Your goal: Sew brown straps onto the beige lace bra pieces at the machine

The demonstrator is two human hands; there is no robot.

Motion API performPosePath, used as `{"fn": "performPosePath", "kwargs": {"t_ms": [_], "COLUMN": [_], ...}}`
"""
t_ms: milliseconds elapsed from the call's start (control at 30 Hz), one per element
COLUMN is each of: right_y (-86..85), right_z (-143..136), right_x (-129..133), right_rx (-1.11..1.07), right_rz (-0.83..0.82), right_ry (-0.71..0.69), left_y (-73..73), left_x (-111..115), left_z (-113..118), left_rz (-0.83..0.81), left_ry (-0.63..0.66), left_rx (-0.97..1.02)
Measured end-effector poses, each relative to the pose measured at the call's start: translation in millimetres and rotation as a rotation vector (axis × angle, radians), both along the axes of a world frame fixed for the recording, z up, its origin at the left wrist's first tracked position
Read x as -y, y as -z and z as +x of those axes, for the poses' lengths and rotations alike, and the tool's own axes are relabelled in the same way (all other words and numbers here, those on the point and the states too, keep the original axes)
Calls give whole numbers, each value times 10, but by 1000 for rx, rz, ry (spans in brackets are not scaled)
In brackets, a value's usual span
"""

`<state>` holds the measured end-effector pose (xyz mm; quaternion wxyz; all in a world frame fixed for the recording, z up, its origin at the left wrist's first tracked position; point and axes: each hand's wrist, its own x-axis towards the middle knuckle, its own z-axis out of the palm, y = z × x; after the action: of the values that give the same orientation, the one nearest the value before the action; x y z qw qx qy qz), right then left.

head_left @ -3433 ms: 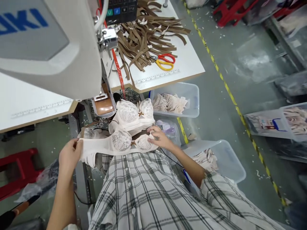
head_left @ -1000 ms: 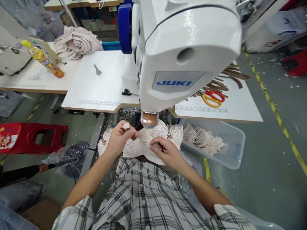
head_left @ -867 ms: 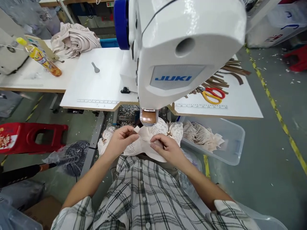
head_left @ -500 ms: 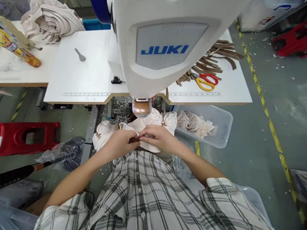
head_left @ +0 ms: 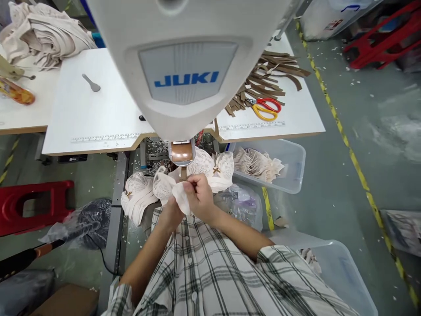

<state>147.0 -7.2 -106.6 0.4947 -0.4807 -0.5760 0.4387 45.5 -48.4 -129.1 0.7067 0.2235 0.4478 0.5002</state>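
A cream lace bra [head_left: 163, 186] lies below the head of the white JUKI sewing machine [head_left: 187, 81], close to my lap. My left hand [head_left: 173, 214] is closed on a pale fabric edge of it. Just above and to the right, my right hand [head_left: 200, 195] pinches the same fabric, its fingers curled. A short brown strip [head_left: 183, 173] runs from the machine's foot area down to my right fingertips. More lace cups with small brown bows, another bra [head_left: 210, 166], rest behind my right hand. The fingertips are partly hidden by cloth.
On the white table [head_left: 95, 109] lie red-and-yellow scissors [head_left: 265, 109], brown strips [head_left: 263, 83] and a grey spoon-shaped tool [head_left: 91, 82]. A clear bin [head_left: 294, 166] of beige fabric pieces stands to the right below the table. A red stool [head_left: 62, 197] is at left.
My hands have turned and drawn the bra fabric up between them; the left moved lower, the right curled in. A brown strip now shows under the machine head. The view has shifted.
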Motion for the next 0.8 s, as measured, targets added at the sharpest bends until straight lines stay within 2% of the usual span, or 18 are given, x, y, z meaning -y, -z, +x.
{"fn": "performPosePath", "kwargs": {"t_ms": [100, 200, 300, 433, 500, 533, 633, 700, 733, 800], "right_y": [56, 101, 91, -13, -91, -133, -248, -300, -314, -319], "right_z": [-65, -84, -22, 236, 388, 451, 565, 594, 605, 632], "right_x": [39, 54, 70, 6, -84, -136, -267, -306, -312, -302], "right_rx": [21, -7, -24, 94, 169, 206, 317, 383, 403, 402], "right_rz": [70, 75, 118, 212, 311, 353, 317, 227, 195, 147], "right_ry": [11, 55, 75, 37, -29, -108, -470, -607, -606, -478], "left_y": [-124, -273, -363, -449, -522, -571, -741, -826, -849, -854], "left_x": [-72, -82, -106, -204, -251, -270, -315, -334, -341, -351], "left_z": [35, 84, 81, -104, -217, -261, -330, -345, -353, -378], "left_rz": [-7, -13, 142, 477, 573, 582, 470, 363, 313, 216], "left_ry": [-130, -305, -312, -113, 62, 154, 375, 428, 423, 354], "left_rx": [-32, -194, -438, -816, -900, -907, -834, -763, -728, -638]}}
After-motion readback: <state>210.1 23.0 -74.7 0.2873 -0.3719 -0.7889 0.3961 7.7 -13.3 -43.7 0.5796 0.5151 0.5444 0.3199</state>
